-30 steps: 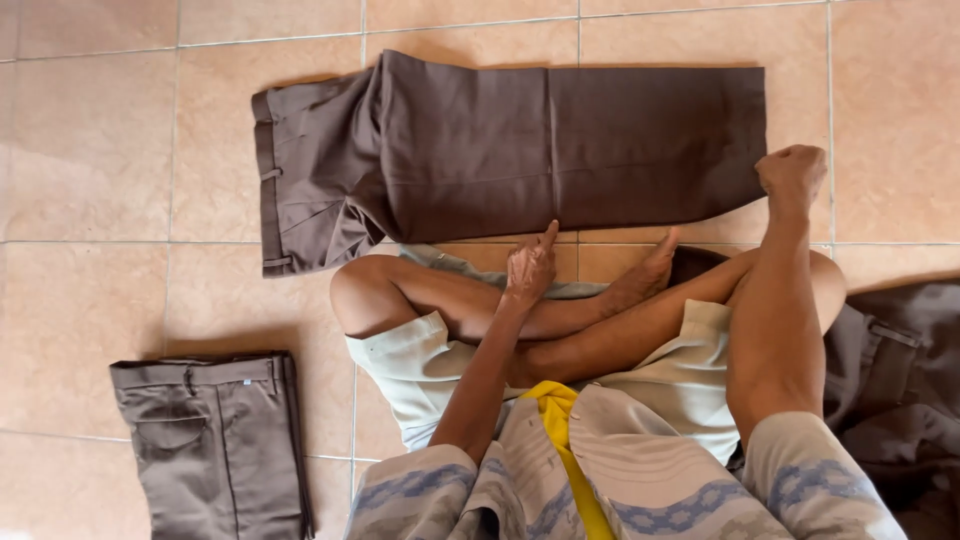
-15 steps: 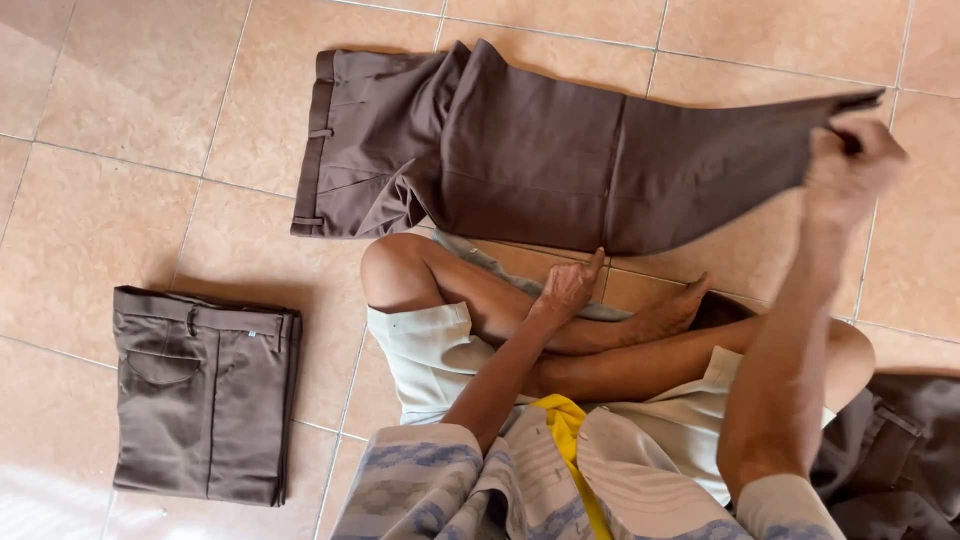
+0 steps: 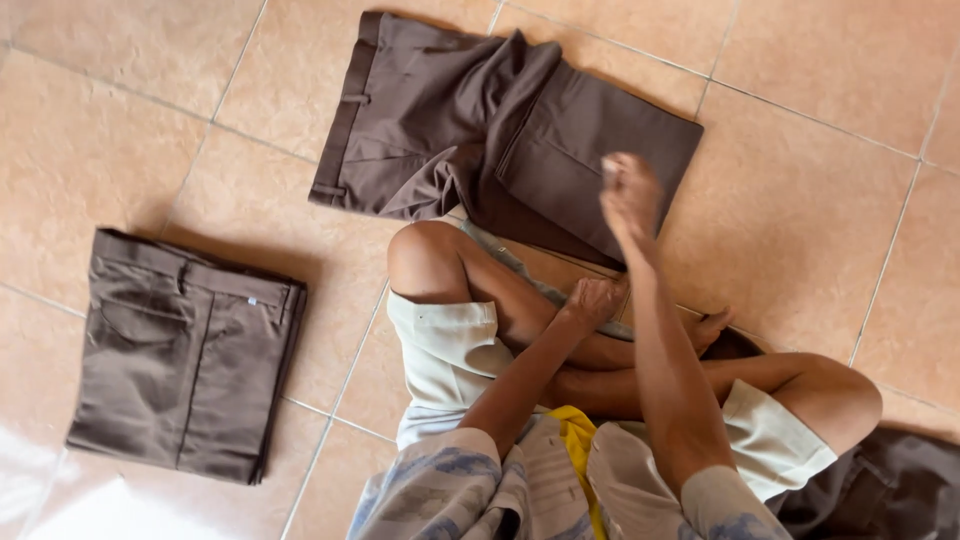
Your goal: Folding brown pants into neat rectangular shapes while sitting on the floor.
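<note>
Two trousers point(image 3: 520, 130), bare tile point(image 3: 800, 230) between.

Three pairs of brown trousers lie on the tiled floor point(image 3: 120, 120): one pair of half-folded trousers point(image 3: 560, 140) in front of the person, one pair of folded trousers point(image 3: 185, 355) off to the left, and one darker heap of trousers point(image 3: 890, 485) at the lower right edge. Two hands show: the left hand point(image 3: 592, 298) and the right hand point(image 3: 630, 195). One yellow strip point(image 3: 582, 450) hangs at the chest.
</note>
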